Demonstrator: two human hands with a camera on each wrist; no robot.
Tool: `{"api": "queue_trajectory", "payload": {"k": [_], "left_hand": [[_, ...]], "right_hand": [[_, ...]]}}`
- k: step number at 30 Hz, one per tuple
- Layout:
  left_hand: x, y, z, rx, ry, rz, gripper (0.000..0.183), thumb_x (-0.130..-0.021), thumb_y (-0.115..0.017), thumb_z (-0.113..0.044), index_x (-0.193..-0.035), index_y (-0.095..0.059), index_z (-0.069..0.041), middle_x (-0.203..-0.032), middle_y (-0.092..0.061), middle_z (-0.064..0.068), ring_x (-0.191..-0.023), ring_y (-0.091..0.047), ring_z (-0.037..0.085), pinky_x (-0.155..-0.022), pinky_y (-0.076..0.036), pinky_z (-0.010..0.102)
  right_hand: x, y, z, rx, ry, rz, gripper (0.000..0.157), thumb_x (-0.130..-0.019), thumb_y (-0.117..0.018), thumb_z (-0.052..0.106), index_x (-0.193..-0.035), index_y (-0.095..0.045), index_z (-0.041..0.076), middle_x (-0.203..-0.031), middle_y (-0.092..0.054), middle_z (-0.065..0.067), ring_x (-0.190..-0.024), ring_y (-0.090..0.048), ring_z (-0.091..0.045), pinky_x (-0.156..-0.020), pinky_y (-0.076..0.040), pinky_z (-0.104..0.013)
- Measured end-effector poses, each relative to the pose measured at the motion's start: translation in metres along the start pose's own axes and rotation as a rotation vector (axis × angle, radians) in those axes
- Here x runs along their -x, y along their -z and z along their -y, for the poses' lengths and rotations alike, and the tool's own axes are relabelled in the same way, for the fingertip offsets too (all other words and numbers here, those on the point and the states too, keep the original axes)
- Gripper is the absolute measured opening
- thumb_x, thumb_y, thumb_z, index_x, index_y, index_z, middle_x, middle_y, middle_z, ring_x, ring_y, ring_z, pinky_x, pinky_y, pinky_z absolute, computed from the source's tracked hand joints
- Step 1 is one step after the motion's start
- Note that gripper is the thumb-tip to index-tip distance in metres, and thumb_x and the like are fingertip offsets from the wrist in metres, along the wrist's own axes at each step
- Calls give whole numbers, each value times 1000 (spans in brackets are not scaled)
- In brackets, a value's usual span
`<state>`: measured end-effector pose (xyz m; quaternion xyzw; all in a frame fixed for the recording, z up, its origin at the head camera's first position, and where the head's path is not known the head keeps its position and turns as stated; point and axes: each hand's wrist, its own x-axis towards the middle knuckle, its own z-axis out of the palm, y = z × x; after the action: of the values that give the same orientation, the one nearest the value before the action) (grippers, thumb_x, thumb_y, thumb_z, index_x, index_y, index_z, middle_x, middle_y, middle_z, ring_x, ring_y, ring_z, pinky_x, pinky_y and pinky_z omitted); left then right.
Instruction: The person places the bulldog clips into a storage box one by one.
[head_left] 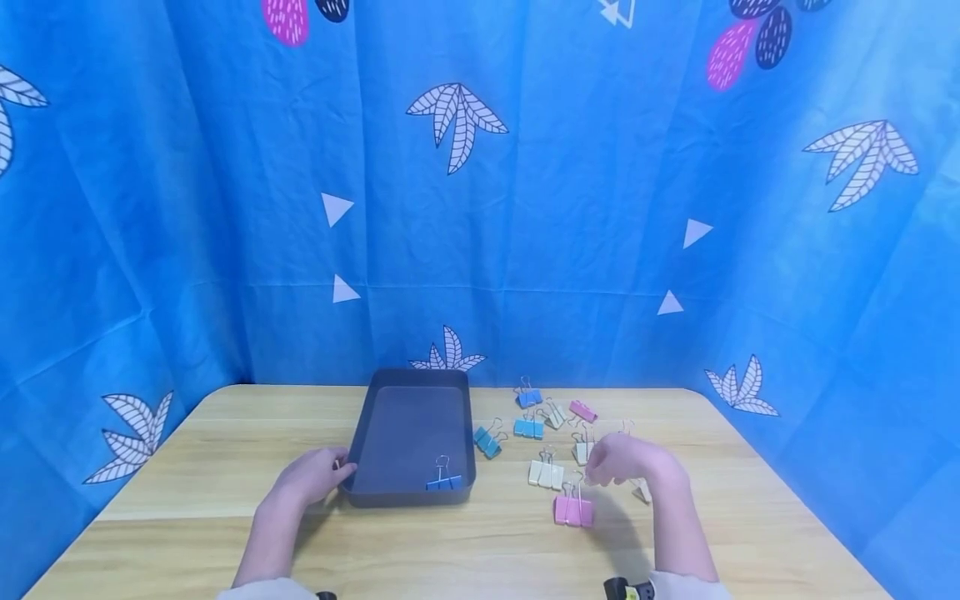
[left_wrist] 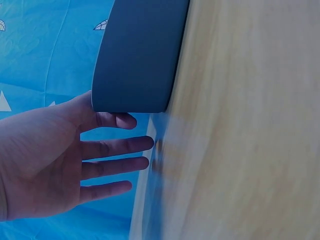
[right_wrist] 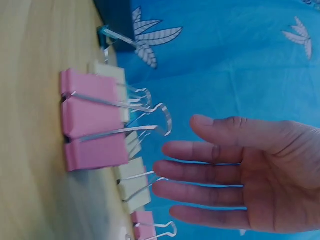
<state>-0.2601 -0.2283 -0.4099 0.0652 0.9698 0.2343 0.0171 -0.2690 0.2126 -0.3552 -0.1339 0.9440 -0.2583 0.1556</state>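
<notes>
My left hand is at the near left corner of a dark grey tray. The thumb goes out of sight behind the tray's wall, the index finger bends at its corner, and the other fingers stretch out straight. A blue binder clip lies inside the tray near its front right corner. On the right, my right hand hovers with straight fingers and thumb, holding nothing. Just beyond its fingertips stands a large pink binder clip, its wire handles pointing towards the hand, apart from it.
Several more clips lie right of the tray: cream clips, a teal clip, a light blue clip, a blue clip and a smaller pink clip. A blue patterned curtain surrounds the wooden table.
</notes>
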Motion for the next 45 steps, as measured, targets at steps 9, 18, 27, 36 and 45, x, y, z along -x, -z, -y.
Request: {"api": "queue_trajectory", "payload": {"k": [9, 18, 27, 36, 45], "left_hand": [[0, -1, 1, -2, -9, -7, 34, -91, -56, -21, -114, -59, 4, -86, -62, 6, -80, -57, 23, -80, -43, 51], [2, -2, 0, -4, -17, -10, 34, -91, -56, -20, -115, -58, 5, -89, -62, 9, -82, -58, 25, -81, -42, 52], [0, -2, 0, -6, -15, -12, 34, -91, -56, -20, -115, -59, 4, -89, -62, 9, -83, -57, 26, -80, -43, 52], [0, -4, 1, -1, -10, -8, 34, -91, -56, -20, -114, -59, 4, -88, -62, 8, -84, -57, 26, -80, -43, 52], [-1, -1, 1, 3, 0, -6, 34, -91, -56, -21, -114, -59, 3, -84, -60, 4, -79, -56, 22, -78, -44, 50]], "right_hand": [[-8, -9, -9, -17, -31, 55, 7, -75, -71, 12, -74, -65, 8, -83, -62, 0, -73, -60, -22, -70, -50, -44], [-16, -17, -14, -24, -26, 130, 18, -80, -63, 8, -66, -51, 8, -71, -55, -5, -73, -58, -21, -73, -48, -41], [-22, -20, -20, 27, 21, 126, 11, -80, -67, 14, -75, -59, 9, -73, -57, -1, -73, -57, -20, -72, -47, -42], [-23, -20, -28, 6, 55, 84, 10, -79, -64, 11, -73, -57, 9, -71, -55, -3, -69, -54, -22, -67, -45, -44], [-22, -15, -28, -53, 116, 84, 11, -79, -62, 6, -73, -53, 6, -68, -53, -6, -66, -54, -23, -64, -47, -41]]}}
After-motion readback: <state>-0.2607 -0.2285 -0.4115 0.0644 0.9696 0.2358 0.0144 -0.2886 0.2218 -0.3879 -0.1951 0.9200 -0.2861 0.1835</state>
